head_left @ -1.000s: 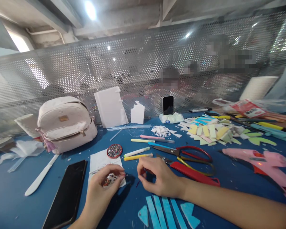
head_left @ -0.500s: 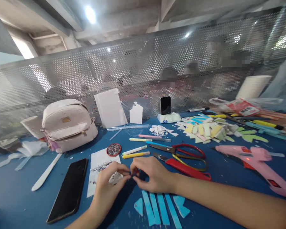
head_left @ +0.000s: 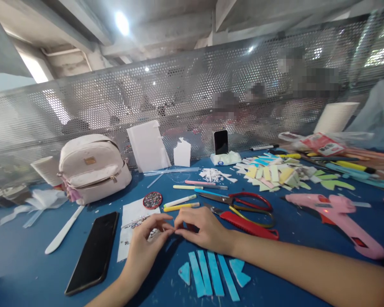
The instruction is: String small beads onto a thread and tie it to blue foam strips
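Observation:
My left hand (head_left: 150, 245) and my right hand (head_left: 201, 230) meet fingertip to fingertip low over the blue table (head_left: 25, 273). Both are pinched on something tiny that I cannot make out. Under the left fingers lies a white paper sheet (head_left: 132, 221) dotted with small gems. A round red dish of gems (head_left: 152, 200) sits just beyond it. Light blue foam strips (head_left: 211, 279) lie on the table right below my hands.
A black phone (head_left: 94, 253) lies left of the paper, a white plastic knife (head_left: 62, 232) beyond it, and a pale backpack (head_left: 92, 168) behind. Scissors (head_left: 243, 202), a red cutter (head_left: 248, 226), chalk sticks (head_left: 181, 207), a pink glue gun (head_left: 336, 217) and foam scraps (head_left: 275, 175) crowd the right. A perforated metal screen (head_left: 83, 111) backs the table.
My right hand has slid left until its fingertips touch those of my left hand. The left hand has lifted slightly off the paper.

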A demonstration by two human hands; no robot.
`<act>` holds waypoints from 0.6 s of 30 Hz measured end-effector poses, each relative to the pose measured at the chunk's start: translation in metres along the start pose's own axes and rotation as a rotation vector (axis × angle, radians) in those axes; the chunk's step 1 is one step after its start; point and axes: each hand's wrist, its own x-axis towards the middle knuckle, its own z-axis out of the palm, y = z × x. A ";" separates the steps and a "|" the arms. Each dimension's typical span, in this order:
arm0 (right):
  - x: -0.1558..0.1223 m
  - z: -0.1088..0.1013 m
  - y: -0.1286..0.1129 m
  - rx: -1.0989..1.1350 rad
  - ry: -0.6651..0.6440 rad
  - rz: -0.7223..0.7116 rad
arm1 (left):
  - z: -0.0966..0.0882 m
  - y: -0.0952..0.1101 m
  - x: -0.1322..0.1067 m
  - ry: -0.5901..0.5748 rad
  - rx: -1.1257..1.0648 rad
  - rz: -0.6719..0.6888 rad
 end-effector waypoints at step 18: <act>0.000 0.003 0.005 0.068 -0.105 -0.091 | -0.015 -0.005 -0.007 -0.078 0.208 0.224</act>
